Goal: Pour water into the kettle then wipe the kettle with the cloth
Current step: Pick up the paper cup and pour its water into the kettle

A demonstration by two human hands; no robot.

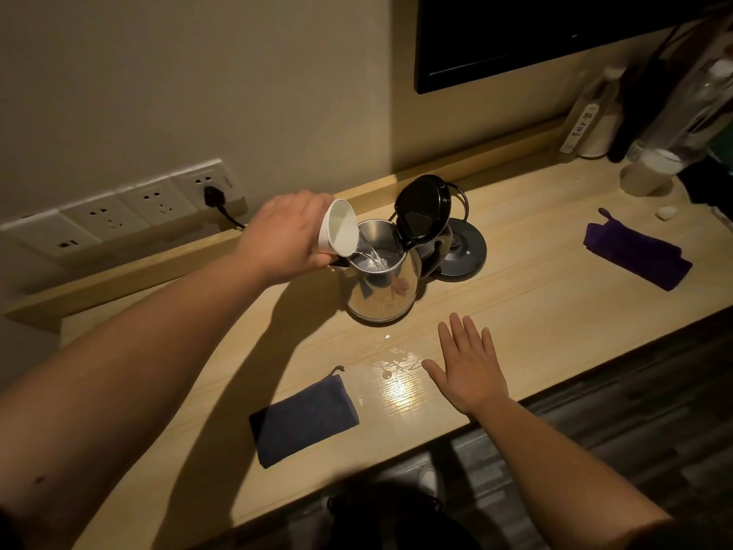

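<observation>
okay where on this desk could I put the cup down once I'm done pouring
Bare wood lies between the kettle base and the purple cloth, and left of the kettle under the left hand. Avoid the puddle between the grey cloth and right hand. The far right corner is crowded with bottles.

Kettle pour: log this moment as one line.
phase: pouring | left hand: tilts white cup over open kettle | right hand: flat on desk | cloth: untouched

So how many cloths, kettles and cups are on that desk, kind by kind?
Cloths: 2, a dark blue cloth and a purple cloth
Kettles: 1, the steel kettle
Cups: 1, the white cup in the left hand
Total: 4
</observation>
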